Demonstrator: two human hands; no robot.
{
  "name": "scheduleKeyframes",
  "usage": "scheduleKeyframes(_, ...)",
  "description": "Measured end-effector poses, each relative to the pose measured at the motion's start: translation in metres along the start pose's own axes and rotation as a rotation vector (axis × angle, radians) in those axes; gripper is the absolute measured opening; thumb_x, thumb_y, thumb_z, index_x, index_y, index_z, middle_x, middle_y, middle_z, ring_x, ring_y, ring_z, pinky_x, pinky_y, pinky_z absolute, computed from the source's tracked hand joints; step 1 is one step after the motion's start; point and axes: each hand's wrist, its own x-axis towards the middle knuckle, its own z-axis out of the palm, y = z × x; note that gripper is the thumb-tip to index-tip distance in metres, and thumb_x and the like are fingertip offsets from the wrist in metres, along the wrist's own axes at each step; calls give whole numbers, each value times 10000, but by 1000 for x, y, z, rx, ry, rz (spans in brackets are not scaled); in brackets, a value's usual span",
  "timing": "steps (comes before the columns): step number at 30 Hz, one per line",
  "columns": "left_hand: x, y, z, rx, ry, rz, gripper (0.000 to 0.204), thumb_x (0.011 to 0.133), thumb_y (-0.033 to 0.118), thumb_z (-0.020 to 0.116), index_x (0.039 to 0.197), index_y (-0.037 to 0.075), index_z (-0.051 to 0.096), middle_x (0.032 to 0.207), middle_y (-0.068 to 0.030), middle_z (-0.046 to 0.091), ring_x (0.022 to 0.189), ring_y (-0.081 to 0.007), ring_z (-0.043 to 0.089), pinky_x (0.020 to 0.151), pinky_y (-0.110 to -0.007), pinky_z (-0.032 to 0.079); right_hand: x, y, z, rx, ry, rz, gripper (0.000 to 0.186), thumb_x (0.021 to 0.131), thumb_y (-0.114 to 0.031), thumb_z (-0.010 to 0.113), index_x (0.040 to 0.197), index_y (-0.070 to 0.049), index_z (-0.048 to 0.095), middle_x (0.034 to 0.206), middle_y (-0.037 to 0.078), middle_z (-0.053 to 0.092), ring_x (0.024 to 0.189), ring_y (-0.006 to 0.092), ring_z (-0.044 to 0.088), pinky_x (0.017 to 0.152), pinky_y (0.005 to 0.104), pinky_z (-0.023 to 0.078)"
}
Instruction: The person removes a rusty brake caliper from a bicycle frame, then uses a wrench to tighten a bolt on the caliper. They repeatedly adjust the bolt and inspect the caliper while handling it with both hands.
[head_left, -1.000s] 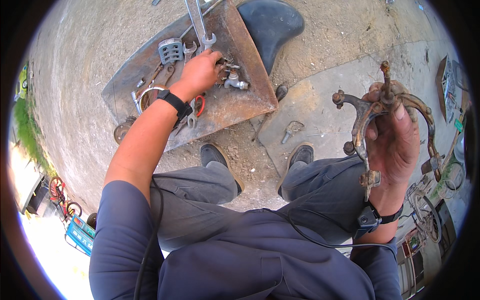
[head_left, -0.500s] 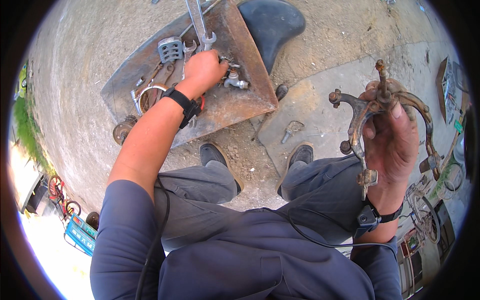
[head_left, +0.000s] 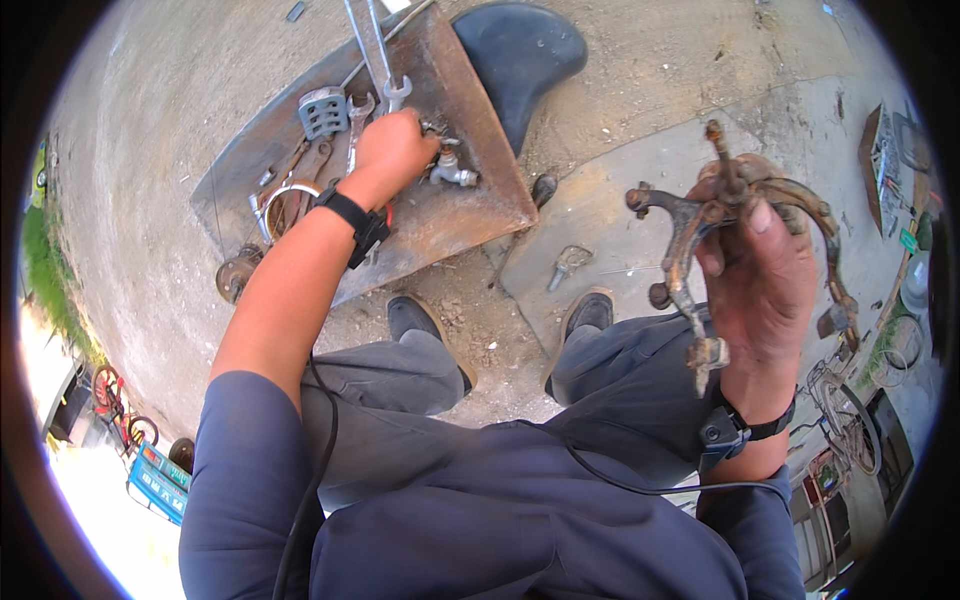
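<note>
A rusty metal tray (head_left: 455,215) lies on the ground beneath the left hand and reaches out on both sides of it. Beyond its far right edge, between the two hands but farther forward, sits a black bicycle saddle (head_left: 520,55), its nose toward the person. The rusty bicycle brake caliper (head_left: 733,185) is up in the right hand (head_left: 765,285), well apart from the left; its long axis runs fore and aft, the bolt pointing away from the body with a slight leftward lean, the two curved arms spreading either side of the palm and bending back toward the wrist. That hand grasps the hub, palm in view, thumb in front, fingers behind. The left hand (head_left: 393,150) stretches forward, back uppermost, fingers curled under; I cannot tell whether they grip anything. Left of it lies a grey pedal (head_left: 323,113); just right, a metal tap (head_left: 452,172).
</note>
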Motion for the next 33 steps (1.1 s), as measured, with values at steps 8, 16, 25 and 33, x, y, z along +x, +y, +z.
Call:
scheduleKeyframes(8, -4, 6, 3, -68, 22, -16, 253, 796, 234, 655, 889, -1, 646, 872, -239, 685, 832, -434, 661, 751, -500, 525, 5, -4, 2, -26, -68, 114, 370, 876, -219, 727, 1152, 4, 623, 992, 156, 685, 778, 136, 608, 576, 227, 448)
scheduleKeyframes(16, -5, -6, 12, -145, 52, 137, 236, 813, 228, 661, 897, 7, 655, 848, -225, 678, 794, -410, 658, 702, -475, 517, 8, -3, 0, -103, -66, 134, 379, 869, -229, 733, 1150, 4, 632, 997, 148, 692, 779, 135, 610, 578, 229, 448)
scheduleKeyframes(25, -4, -24, -6, -292, -27, 72, 268, 805, 245, 663, 950, 21, 673, 856, -215, 692, 828, -386, 673, 729, -446, 531, 11, 0, -1, -50, -71, 86, 381, 886, -210, 716, 1183, 12, 626, 1026, 160, 706, 871, 163, 655, 590, 232, 448)
scheduleKeyframes(33, -7, -25, -4, -206, -45, 85, 310, 788, 269, 702, 986, 34, 666, 876, -211, 691, 842, -390, 668, 738, -450, 518, 9, 4, 2, -69, -20, 21, 398, 883, -226, 720, 1185, 13, 620, 1028, 160, 695, 903, 165, 643, 593, 236, 443)
